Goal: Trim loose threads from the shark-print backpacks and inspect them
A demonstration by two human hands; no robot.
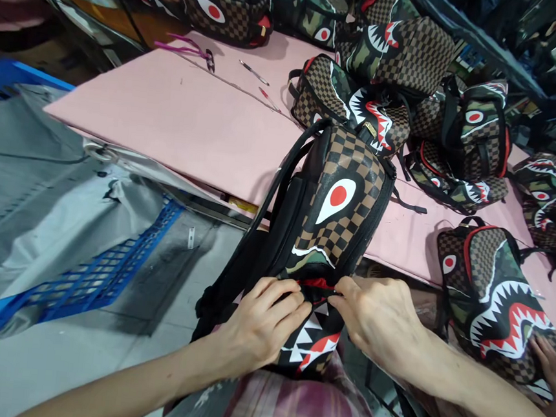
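Note:
A brown checkered backpack (354,163) with a red-and-white eye and shark teeth leans between my lap and the pink table edge, its side facing up. My left hand (268,321) grips the left edge of a side pocket opening, fingers curled on the fabric. Across from it, my right hand (378,314) pinches the pocket's other edge. Red lining (317,282) shows in the gap between my hands. The black shoulder straps hang on the backpack's left side.
More shark-pattern backpacks (403,54) crowd the pink table (193,117), with scissors (209,60) and pens (253,72) near its back. Other people's hands touch bags at top left and far right. A blue crate (101,284) with grey cloth stands at left.

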